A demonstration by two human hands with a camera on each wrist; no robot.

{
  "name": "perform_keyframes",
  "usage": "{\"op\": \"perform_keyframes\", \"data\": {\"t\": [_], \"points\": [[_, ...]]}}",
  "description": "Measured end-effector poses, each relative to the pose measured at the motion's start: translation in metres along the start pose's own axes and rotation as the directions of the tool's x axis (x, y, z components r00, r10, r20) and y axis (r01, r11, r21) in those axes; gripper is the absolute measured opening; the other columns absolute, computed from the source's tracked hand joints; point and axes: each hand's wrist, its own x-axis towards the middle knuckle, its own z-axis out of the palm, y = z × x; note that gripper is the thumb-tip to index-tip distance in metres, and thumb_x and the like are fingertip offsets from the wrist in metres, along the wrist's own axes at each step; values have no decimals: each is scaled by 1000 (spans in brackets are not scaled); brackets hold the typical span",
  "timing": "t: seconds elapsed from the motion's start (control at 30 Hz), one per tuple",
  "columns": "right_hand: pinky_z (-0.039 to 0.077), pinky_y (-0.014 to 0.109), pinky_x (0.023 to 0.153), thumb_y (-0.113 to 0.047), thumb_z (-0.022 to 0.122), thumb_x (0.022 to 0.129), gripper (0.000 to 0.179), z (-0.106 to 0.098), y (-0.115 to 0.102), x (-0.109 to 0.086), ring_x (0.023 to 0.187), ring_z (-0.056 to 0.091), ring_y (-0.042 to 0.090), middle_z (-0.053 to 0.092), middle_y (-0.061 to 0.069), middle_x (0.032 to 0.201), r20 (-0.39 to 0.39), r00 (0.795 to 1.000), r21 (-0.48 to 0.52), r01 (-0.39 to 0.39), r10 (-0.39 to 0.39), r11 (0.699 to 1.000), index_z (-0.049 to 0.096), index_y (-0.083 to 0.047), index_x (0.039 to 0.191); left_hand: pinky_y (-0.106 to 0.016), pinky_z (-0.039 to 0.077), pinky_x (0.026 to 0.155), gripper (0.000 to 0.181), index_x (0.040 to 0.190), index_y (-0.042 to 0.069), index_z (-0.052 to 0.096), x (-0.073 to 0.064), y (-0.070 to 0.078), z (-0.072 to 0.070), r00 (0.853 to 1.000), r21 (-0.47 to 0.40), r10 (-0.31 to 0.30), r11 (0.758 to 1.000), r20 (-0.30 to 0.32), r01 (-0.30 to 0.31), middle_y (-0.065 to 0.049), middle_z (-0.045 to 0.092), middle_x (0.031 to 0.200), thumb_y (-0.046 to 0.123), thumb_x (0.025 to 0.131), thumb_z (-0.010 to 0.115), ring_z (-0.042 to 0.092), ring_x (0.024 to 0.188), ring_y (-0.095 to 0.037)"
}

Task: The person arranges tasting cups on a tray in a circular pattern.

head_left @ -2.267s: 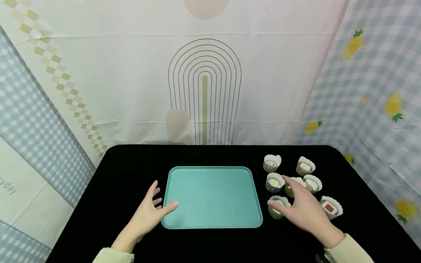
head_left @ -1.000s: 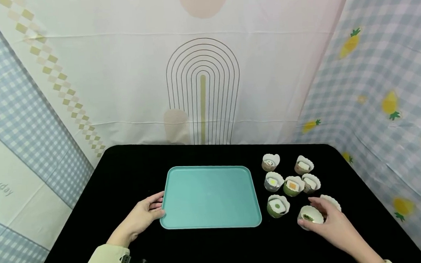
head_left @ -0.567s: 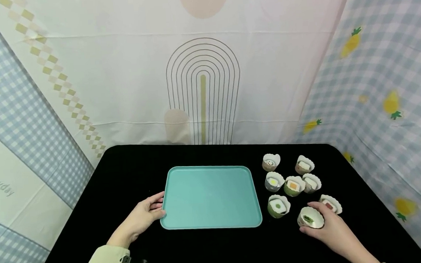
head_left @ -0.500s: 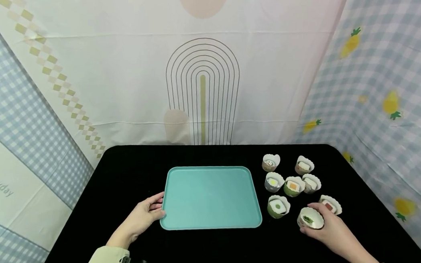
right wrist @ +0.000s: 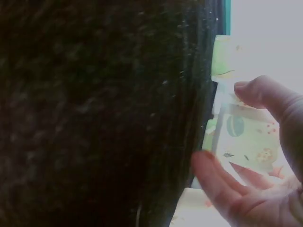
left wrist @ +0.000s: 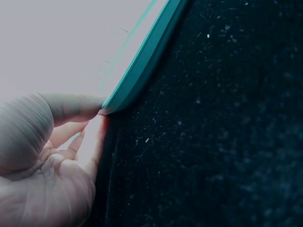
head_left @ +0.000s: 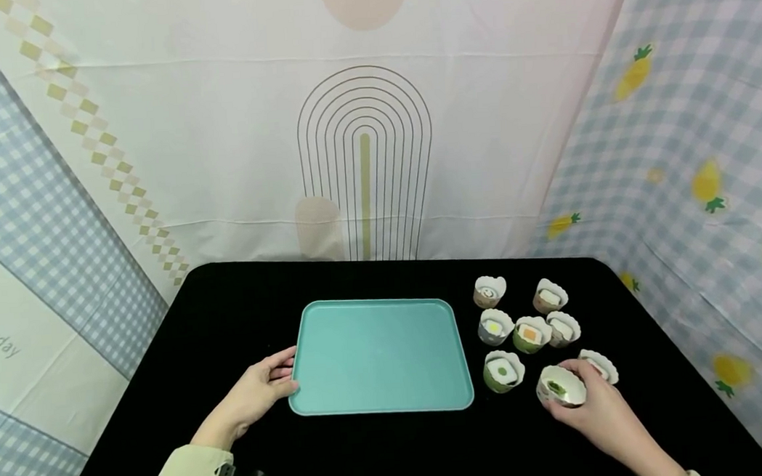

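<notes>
In the head view my left hand [head_left: 253, 395] is at the left edge of a flat turquoise tray [head_left: 381, 354]. The left wrist view shows the thumb [left wrist: 78, 108] and fingers meeting at the tray's rim [left wrist: 142, 61], pinching it. My right hand [head_left: 597, 407] holds a paper baking cup [head_left: 550, 391] with something small and green inside, thumb on the near side and fingers on the far side. The cup's printed wall [right wrist: 248, 137] shows in the right wrist view. A cup with a reddish-topped piece [head_left: 600, 364] is partly hidden behind that hand.
Several more paper cups stand right of the tray, among them a green one [head_left: 503, 372], one with an orange-topped piece [head_left: 532, 334] and a brown one [head_left: 489, 292]. The black table [head_left: 240, 297] backs onto a patterned cloth [head_left: 238, 152].
My left hand has come down from above the tray's left end to pinch its edge. My right hand has moved nearer and rightward onto the cup, which now sits slightly higher and tilted.
</notes>
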Motion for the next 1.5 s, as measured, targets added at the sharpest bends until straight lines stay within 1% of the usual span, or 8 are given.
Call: {"op": "perform_keyframes", "data": {"t": [0.13, 0.27, 0.43, 0.57, 0.67, 0.87, 1.13, 1.5], "points": [[50, 30, 65, -39, 82, 76, 64, -5, -7, 2, 92, 59, 22, 59, 10, 111, -48, 998, 20, 47, -46, 999, 51, -8, 124, -35, 48, 94, 65, 148, 13, 39, 0, 0, -1, 1000, -2, 1, 1000, -4, -1, -11, 47, 135, 5, 90, 67, 51, 119, -24], [50, 29, 64, -39, 82, 77, 63, -10, -17, 6, 91, 58, 22, 58, 10, 110, -102, 991, 43, 95, -90, 995, 51, -10, 124, -36, 48, 94, 65, 148, 14, 40, -1, -1, -1, 1000, 0, -10, 1000, -12, 10, -10, 48, 135, 5, 90, 67, 51, 119, -24], [53, 28, 62, -37, 78, 82, 66, -16, -39, 15, 92, 60, 24, 55, 15, 117, -70, 993, 150, 103, -93, 983, 47, -8, 132, -37, 47, 95, 66, 148, 14, 39, -1, -2, -2, 1000, 0, -13, 1000, -15, 13, -10, 48, 135, 5, 90, 67, 51, 119, -24], [55, 29, 65, -35, 77, 84, 67, -14, -56, 25, 93, 60, 25, 53, 15, 118, -22, 994, 246, 107, -104, 963, 44, -7, 135, -37, 48, 94, 65, 148, 14, 40, -1, -3, -2, 1000, 1, -12, 1000, -13, 12, -10, 48, 135, 5, 90, 67, 51, 119, -24], [54, 30, 67, -35, 76, 84, 67, -8, -70, 32, 94, 60, 24, 52, 15, 118, 5, 994, 294, 106, -113, 950, 42, -6, 135, -37, 48, 94, 65, 148, 14, 40, -1, -4, -1, 1000, 0, -7, 1000, -15, 7, -10, 48, 134, 4, 89, 67, 51, 118, -24], [54, 30, 67, -35, 78, 83, 66, 9, -101, 46, 91, 60, 24, 53, 16, 114, 20, 992, 359, 109, -124, 927, 43, -7, 132, -36, 49, 92, 65, 147, 14, 41, 0, -5, 0, 1000, 1, 1, 1000, -26, -1, -10, 49, 133, 4, 89, 68, 53, 117, -23], [55, 35, 74, -35, 79, 82, 63, 35, -130, 60, 99, 59, 27, 50, 14, 119, 54, 988, 479, 100, -143, 872, 45, -12, 130, -35, 49, 92, 65, 148, 12, 40, 0, -2, 0, 1000, -9, 16, 1000, -12, -16, -13, 48, 135, 5, 89, 68, 52, 118, -25], [52, 36, 77, -37, 81, 79, 62, 68, -158, 70, 99, 58, 22, 55, 8, 119, 11, 992, 445, 109, -128, 889, 48, -17, 128, -37, 50, 90, 66, 148, 10, 39, 0, -2, 1, 999, -24, 32, 999, -7, -32, -14, 47, 135, 3, 89, 67, 52, 116, -25]]}}
